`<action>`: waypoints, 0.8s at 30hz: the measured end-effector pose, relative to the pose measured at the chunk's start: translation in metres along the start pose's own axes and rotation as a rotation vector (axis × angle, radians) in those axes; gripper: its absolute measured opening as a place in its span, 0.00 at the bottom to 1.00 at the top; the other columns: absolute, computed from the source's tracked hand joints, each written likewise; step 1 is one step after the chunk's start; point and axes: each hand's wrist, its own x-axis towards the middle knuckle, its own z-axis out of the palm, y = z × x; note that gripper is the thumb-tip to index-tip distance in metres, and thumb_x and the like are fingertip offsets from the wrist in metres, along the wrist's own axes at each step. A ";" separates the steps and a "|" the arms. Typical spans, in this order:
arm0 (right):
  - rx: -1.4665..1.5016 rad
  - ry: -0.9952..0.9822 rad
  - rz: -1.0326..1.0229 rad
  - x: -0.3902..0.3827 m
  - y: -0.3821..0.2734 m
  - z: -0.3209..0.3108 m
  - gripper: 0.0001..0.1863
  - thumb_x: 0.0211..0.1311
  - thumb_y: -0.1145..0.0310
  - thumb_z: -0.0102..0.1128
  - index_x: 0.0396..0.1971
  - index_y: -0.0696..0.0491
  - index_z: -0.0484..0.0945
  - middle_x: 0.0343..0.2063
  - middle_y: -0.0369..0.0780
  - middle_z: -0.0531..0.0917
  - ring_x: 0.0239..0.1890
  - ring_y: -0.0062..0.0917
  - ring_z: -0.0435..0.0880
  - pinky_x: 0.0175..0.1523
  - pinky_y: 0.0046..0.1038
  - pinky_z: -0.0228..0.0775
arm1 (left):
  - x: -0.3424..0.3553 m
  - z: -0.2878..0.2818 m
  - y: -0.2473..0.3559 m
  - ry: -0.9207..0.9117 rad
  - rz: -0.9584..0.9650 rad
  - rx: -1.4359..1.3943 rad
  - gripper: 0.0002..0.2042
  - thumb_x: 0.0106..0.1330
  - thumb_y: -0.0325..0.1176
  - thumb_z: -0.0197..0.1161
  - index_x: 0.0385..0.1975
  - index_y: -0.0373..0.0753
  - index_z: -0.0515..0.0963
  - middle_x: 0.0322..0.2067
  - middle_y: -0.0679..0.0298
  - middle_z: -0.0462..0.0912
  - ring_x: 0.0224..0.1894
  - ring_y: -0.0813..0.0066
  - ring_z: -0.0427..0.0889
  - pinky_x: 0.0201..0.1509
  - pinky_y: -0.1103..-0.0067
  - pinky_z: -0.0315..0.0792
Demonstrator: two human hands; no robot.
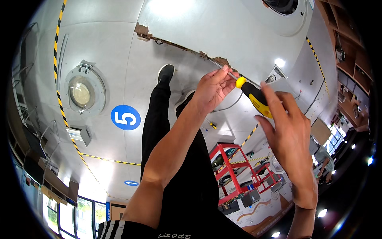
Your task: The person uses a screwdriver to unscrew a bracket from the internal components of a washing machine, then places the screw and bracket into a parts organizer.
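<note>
A screwdriver with a yellow and black handle [256, 98] slants up to the rusted lower edge [223, 61] of a front-loading washing machine [199, 32]. Its tip meets that edge, and I cannot make out what it bears on. My left hand [215, 87] pinches the metal shaft between thumb and fingertips, just below the panel. Around the handle's rear end, the thumb and fingers of my right hand [288, 127] are bent, with the index finger along its side. Brown rust flakes the panel's edge, also at its left corner.
A detached round washer door [85, 89] lies on the grey floor at left. Another small yellow and black tool [213, 125] is on the floor near my legs. A red tool cart [234, 171] stands behind me. Yellow-black tape [59, 99] and a blue floor disc [126, 117] mark the floor.
</note>
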 end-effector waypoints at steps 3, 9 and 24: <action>-0.009 -0.015 0.044 -0.006 0.002 0.005 0.22 0.46 0.65 0.68 0.40 0.61 0.75 0.21 0.42 0.77 0.23 0.32 0.78 0.24 0.30 0.69 | 0.000 0.001 0.000 0.054 -0.016 0.040 0.10 0.66 0.39 0.55 0.31 0.39 0.74 0.31 0.66 0.79 0.35 0.83 0.77 0.39 0.88 0.73; 0.033 -0.053 0.117 0.000 -0.002 0.000 0.20 0.48 0.62 0.67 0.36 0.60 0.75 0.16 0.40 0.76 0.15 0.31 0.76 0.20 0.30 0.66 | 0.001 0.007 0.004 0.152 -0.045 0.082 0.11 0.65 0.41 0.58 0.26 0.41 0.75 0.26 0.68 0.78 0.28 0.87 0.74 0.31 0.91 0.70; -0.092 -0.018 -0.029 -0.005 -0.006 0.010 0.15 0.53 0.63 0.63 0.33 0.57 0.71 0.10 0.40 0.74 0.12 0.32 0.75 0.17 0.31 0.64 | -0.007 -0.005 -0.001 -0.056 -0.048 -0.010 0.08 0.68 0.34 0.52 0.37 0.36 0.73 0.34 0.65 0.78 0.30 0.88 0.74 0.35 0.93 0.73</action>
